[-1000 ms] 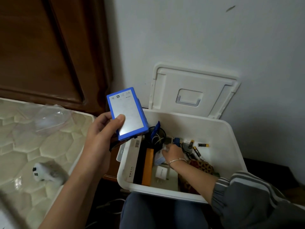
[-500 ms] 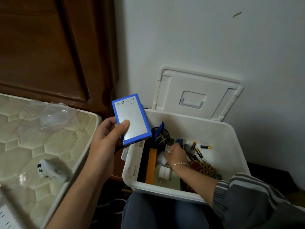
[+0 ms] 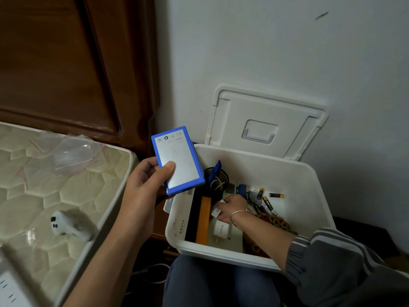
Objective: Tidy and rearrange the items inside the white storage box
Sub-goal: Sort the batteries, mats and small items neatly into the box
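Blue-edged flat device [image 3: 179,159], held above the white storage box's [image 3: 309,196] left rim: our left hand [image 3: 143,189] clamps it, thumb on its pale face. We judge it stiff, light and smooth-faced; best gripped by the edges. Small icons on top, unreadable. Our right hand [image 3: 232,208] is down inside the box, fingers closed on a small white item [image 3: 216,212] near loose batteries [image 3: 265,201]. A white charger [image 3: 221,230] below carries faint lettering, illegible.

My right hand [image 3: 230,207] hides whatever it grips in the white storage box [image 3: 309,191]. At seven o'clock, a blurred white power strip [image 3: 12,289] is cut off.
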### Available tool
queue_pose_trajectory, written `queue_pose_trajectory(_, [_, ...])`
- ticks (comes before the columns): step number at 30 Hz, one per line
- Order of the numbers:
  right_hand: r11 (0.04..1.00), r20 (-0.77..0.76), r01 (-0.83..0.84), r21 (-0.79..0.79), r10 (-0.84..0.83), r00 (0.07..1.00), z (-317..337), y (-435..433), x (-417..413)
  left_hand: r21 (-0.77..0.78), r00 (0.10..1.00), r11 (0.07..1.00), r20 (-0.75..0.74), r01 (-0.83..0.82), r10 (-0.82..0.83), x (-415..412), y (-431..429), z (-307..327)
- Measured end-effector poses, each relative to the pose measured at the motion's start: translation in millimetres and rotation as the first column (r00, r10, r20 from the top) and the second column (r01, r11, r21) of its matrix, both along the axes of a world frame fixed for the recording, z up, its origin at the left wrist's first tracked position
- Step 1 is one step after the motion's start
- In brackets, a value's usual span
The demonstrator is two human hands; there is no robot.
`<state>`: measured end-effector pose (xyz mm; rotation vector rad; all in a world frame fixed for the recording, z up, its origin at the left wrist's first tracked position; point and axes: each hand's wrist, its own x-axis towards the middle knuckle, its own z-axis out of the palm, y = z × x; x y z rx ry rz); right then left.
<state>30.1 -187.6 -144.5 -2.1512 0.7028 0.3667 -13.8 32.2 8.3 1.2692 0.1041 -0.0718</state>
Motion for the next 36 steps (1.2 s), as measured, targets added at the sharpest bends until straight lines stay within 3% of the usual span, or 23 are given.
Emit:
queue_pose_trajectory(10, [1.000,0.036,-0.015,-0.003,0.015,0.999,-8.7,-2.1,6.4,0.019,1.000,1.000,-0.004,-0.002,0.002,0.3,-0.9,-2.2])
queue_pose_trajectory(25, [0.883,-0.109,-0.401,-0.246,0.386,0.916,1.5,7.8,0.1,0.023,1.000,1.000,-0.001,-0.007,0.007,5.1,-1.2,-7.1])
queue_pose_trajectory(30, [0.910,-0.073,-0.342,-0.232,0.334,0.940,23.8,2.7,-8.3,0.057,0.999,0.998,0.021,0.029,-0.030,5.0,-7.3,-3.3])
queue_pose_trajectory(32, [0.956,0.072,-0.274,-0.109,0.282,0.957,45.7,-3.8,-13.0,0.080,0.998,0.995,0.024,0.059,-0.061,5.8,-10.8,-0.2])
queue_pose_trajectory(33, [0.976,0.156,-0.209,0.064,0.197,0.968,61.5,-6.4,-17.6,0.102,0.996,0.992,0.025,0.078,-0.081,7.0,-13.1,1.4])
queue_pose_trajectory(35, [0.897,0.254,-0.142,0.419,0.034,0.967,98.2,-12.0,-28.3,0.180,0.991,0.976,0.024,0.124,-0.131,11.1,-19.2,4.7])
queue_pose_trajectory(36, [0.849,0.298,-0.158,0.504,0.001,0.955,116.0,-16.4,-32.9,0.234,0.986,0.960,0.016,0.156,-0.164,13.4,-23.9,5.9])
